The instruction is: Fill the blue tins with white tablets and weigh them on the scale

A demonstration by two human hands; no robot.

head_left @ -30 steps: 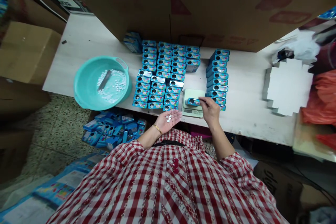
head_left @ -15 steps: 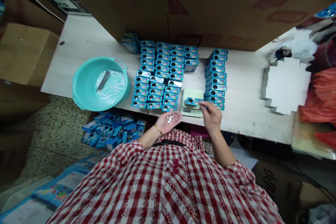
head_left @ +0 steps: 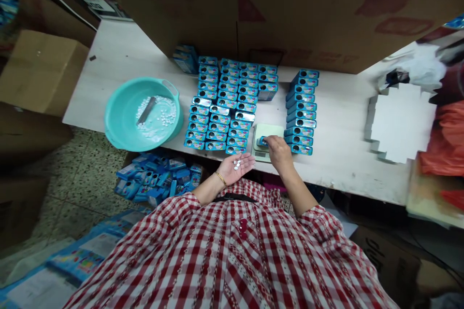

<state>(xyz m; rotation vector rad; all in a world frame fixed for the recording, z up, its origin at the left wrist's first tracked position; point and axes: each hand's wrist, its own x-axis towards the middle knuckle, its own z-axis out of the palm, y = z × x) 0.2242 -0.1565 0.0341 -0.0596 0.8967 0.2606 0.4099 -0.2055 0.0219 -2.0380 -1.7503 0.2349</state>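
My left hand is palm up and flat at the table's front edge, holding several small white tablets. To its right, a small blue printed box stands on a pale green scale. My right hand is over this box, fingers pinched together at its top and covering most of it. What the fingertips hold, if anything, is hidden. Close by on the left stand rows of similar blue boxes with dark round openings; another row is right of the scale.
A turquoise basin with white tablets and a grey scoop-like piece stands at left. A large carton spans the back. Flat white cardboard lies at right. Below the table's edge is a heap of blue boxes.
My right hand has moved left, from the right end of the box on the scale to over it. My left hand keeps its palm up with the tablets. The view has shifted slightly.
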